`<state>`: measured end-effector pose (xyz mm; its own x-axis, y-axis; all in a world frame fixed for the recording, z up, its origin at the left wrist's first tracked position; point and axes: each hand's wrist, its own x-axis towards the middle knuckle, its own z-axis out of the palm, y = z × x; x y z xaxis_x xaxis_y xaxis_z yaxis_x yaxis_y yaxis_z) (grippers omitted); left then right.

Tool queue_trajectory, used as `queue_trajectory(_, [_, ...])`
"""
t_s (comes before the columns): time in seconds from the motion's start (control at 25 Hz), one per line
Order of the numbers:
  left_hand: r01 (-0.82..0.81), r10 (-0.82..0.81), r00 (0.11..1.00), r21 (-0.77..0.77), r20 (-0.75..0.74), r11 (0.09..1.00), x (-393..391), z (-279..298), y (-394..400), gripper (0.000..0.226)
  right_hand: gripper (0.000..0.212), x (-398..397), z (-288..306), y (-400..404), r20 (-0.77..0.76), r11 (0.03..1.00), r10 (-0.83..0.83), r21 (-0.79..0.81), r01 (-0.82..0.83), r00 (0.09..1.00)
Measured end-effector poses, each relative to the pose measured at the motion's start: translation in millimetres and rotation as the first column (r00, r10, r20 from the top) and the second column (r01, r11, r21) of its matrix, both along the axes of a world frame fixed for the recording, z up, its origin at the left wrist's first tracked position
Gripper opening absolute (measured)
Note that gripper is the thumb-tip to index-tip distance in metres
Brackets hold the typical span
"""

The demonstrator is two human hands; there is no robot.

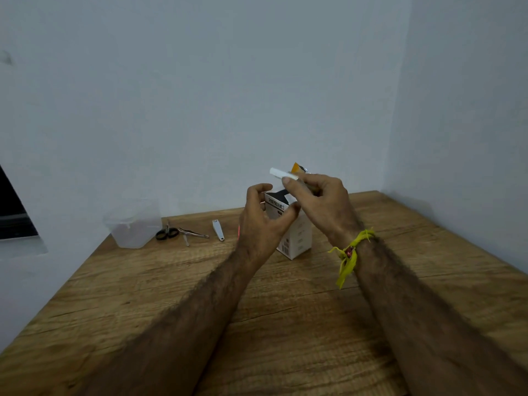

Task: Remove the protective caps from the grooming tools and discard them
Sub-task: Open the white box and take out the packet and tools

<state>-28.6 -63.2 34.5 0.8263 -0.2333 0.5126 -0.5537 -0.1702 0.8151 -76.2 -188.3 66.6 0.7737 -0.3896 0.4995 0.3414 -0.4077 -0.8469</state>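
- A white protective cap [280,173] is pinched in the right hand [317,200], raised above the table [285,310] and jutting out leftward past the fingertips; an orange-and-metal piece [297,168] shows just behind it, too small to identify.
- The left hand [264,221] is held just below and left of the cap, fingers loosely curled and gripping nothing, in front of a small white carton [294,238] with an open top and dark print.
- The carton stands upright, mid-table, directly under both hands.
- Left of the carton, well apart from it, lie one nail clipper [218,230], one metal plier-like tool [192,233] and one pair of small black-handled scissors [167,232], in a row near the far edge.
- One clear plastic container [134,224] stands at the table's far left corner, just beside the scissors.
- The walls meet the table on the far and right sides; the near wood surface holds only the two forearms.
- A yellow thread band [350,257] circles the right wrist.
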Motion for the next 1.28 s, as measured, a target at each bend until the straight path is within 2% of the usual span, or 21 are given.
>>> queue_trajectory(0.08, [0.02,-0.021,1.0,-0.015,-0.002,1.0,1,0,1,0.049,0.028,-1,1,1,-0.005,1.0,0.009,-0.029,-0.009,1.0])
queue_trajectory(0.16, [0.049,-0.05,0.999,-0.041,-0.014,0.998,3,-1,2,0.049,0.019,0,0,1,0.012,0.996,-0.051,-0.069,0.052,0.999])
queue_trajectory(0.36, [0.097,-0.098,0.995,-0.018,-0.011,0.995,7,-7,5,0.086,0.019,2,-3,-1,0.007,0.987,-0.093,-0.132,0.093,0.996])
queue_trajectory(0.56, [0.102,-0.102,0.995,-0.021,-0.004,0.995,10,-9,4,0.097,0.021,5,-5,1,0.034,0.971,-0.116,-0.205,0.121,0.993])
queue_trajectory(0.76, [0.114,-0.114,0.994,-0.013,0.005,0.993,15,-11,4,0.096,0.023,4,0,8,0.047,0.942,-0.146,-0.298,0.153,0.988])
queue_trajectory(0.92, [0.149,-0.149,0.989,-0.002,0.007,0.989,18,-13,4,0.095,0.023,7,-1,16,0.126,0.895,-0.268,-0.335,0.295,0.955])
queue_trajectory(1.08, [0.192,-0.192,0.981,-0.009,-0.007,0.981,20,-12,7,0.095,0.023,8,1,20,0.086,0.848,-0.287,-0.441,0.294,0.954])
queue_trajectory(1.28, [0.187,-0.187,0.981,0.008,0.056,0.982,19,-13,3,0.081,0.026,8,4,14,0.101,0.866,-0.322,-0.37,0.336,0.941])
